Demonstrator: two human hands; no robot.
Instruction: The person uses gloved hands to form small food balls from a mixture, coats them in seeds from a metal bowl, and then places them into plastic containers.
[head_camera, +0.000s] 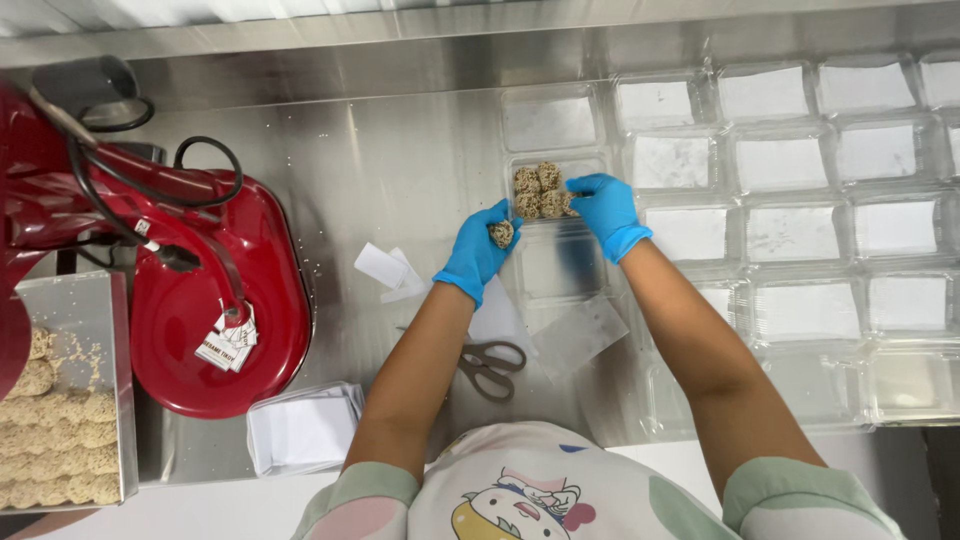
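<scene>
- My left hand, in a blue glove, holds one sesame-coated ball at the fingertips; the grip is closed round the ball, pinching it from below and behind.
- That ball sits just left of the clear plastic box, near its lower left corner, and is not inside it.
- My right hand, also blue-gloved, rests on the right side of the same box; the fingers are curled together onto the rim and touch the rightmost of the coated balls in the box.
- I cannot tell whether the right grip pinches one of those balls or only steadies the box.
- The box holds a small cluster of balls, packed close and touching one another, in the half nearer to me.
- The box stands on the steel worktop, with its open lid lying flat toward me.
- Right of the box: rows of empty clear boxes, side by side.
- Between my forearms on the worktop: scissors, blades closed, beside sheets of clear film.
- Left of my left arm: small white paper slips, a stack of white paper, and a red machine with a black cable.
- Far left: a metal tray holding more coated pieces.
</scene>
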